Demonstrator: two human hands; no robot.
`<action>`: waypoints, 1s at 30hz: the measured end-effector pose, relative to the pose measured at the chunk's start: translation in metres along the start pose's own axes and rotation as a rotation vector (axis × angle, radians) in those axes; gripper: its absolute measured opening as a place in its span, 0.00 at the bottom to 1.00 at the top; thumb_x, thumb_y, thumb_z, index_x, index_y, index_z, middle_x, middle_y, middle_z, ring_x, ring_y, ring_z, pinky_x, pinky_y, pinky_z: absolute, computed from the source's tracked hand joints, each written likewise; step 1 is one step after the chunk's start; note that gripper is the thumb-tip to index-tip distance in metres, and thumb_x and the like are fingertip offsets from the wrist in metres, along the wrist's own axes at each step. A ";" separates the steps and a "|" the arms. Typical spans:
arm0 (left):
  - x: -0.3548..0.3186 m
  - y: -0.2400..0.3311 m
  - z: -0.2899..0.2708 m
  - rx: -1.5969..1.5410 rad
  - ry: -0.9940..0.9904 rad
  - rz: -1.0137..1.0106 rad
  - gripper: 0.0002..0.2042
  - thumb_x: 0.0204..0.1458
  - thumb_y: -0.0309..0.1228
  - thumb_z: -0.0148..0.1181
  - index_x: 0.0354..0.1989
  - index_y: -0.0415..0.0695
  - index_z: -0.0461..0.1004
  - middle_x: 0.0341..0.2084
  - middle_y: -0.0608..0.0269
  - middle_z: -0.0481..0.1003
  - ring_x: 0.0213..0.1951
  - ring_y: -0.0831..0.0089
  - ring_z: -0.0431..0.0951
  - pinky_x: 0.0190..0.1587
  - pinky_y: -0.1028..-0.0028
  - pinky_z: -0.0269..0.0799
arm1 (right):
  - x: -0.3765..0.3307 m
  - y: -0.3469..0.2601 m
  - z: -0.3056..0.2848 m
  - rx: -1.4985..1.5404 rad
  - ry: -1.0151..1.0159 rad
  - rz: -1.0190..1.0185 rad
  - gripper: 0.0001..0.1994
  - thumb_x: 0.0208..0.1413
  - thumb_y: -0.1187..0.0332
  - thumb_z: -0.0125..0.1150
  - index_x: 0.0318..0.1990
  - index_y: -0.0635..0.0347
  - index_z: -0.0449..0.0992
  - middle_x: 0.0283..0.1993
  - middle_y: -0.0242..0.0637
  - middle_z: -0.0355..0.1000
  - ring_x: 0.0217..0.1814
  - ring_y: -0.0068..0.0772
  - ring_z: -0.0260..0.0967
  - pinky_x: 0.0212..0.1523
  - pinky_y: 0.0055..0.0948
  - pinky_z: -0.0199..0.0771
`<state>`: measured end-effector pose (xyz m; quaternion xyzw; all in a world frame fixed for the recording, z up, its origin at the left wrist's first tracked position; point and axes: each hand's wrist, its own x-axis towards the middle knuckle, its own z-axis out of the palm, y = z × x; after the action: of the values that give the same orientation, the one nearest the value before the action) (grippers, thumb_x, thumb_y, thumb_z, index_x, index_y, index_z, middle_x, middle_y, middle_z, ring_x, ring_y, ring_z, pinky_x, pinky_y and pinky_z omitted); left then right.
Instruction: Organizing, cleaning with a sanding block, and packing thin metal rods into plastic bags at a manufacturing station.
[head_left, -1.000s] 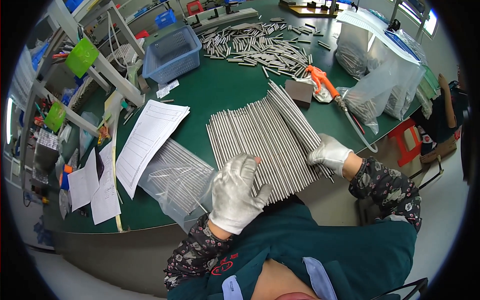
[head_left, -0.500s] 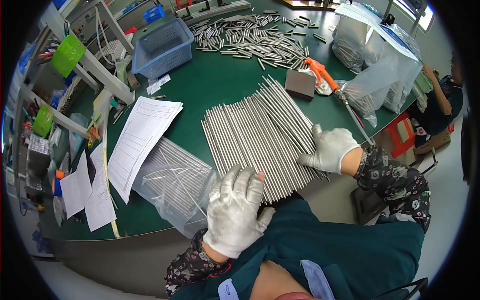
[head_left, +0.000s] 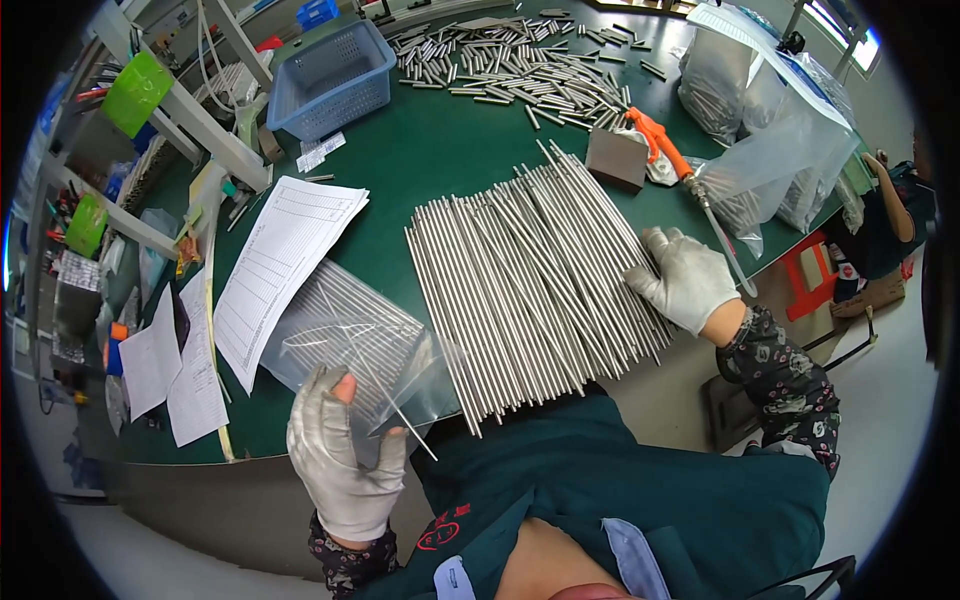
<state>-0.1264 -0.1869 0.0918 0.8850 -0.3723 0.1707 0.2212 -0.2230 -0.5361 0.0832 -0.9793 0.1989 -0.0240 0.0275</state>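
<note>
A broad layer of thin metal rods lies side by side on the green table, overhanging its near edge a little. My right hand, in a white glove, rests against the right side of the rods, thumb and fingers apart. To their left is a clear plastic bag with more rods inside. One single rod slants over the bag's near end. My left hand, also gloved with bare fingertips showing, is at that end of the bag, its thumb spread from the fingers and nothing visibly gripped.
Printed sheets lie partly over the bag. Beyond are a blue basket, a heap of short metal pins, a brown block and an orange air gun. Filled plastic bags stand at right; another person sits beyond.
My left hand has moved left, off the near ends of the rods to the bag. My right hand has shifted right, and the rods lie spread wider to the right.
</note>
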 end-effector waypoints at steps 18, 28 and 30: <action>-0.003 -0.017 0.016 0.069 0.256 -0.110 0.09 0.38 0.22 0.61 0.29 0.40 0.68 0.19 0.62 0.66 0.22 0.66 0.66 0.25 0.69 0.63 | -0.019 -0.170 -0.007 0.547 -0.308 -1.102 0.15 0.46 0.69 0.51 0.41 0.68 0.69 0.35 0.48 0.69 0.40 0.45 0.68 0.40 0.40 0.69; -0.018 -0.017 0.022 -0.110 0.294 -0.078 0.12 0.35 0.20 0.64 0.28 0.42 0.68 0.20 0.64 0.68 0.21 0.66 0.67 0.25 0.70 0.63 | 0.024 -0.238 0.034 0.305 -0.306 -0.855 0.11 0.44 0.67 0.55 0.32 0.64 0.66 0.25 0.47 0.69 0.26 0.46 0.71 0.24 0.40 0.70; -0.025 -0.020 0.024 -0.136 0.270 -0.110 0.11 0.33 0.19 0.61 0.27 0.41 0.69 0.20 0.63 0.68 0.22 0.66 0.68 0.25 0.70 0.64 | 0.025 -0.237 0.030 0.361 -0.283 -0.863 0.11 0.42 0.68 0.58 0.31 0.63 0.65 0.21 0.45 0.69 0.23 0.46 0.71 0.22 0.40 0.70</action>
<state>-0.1256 -0.1719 0.0548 0.8560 -0.3009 0.2502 0.3377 -0.1066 -0.3267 0.0692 -0.9457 -0.2381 0.0662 0.2113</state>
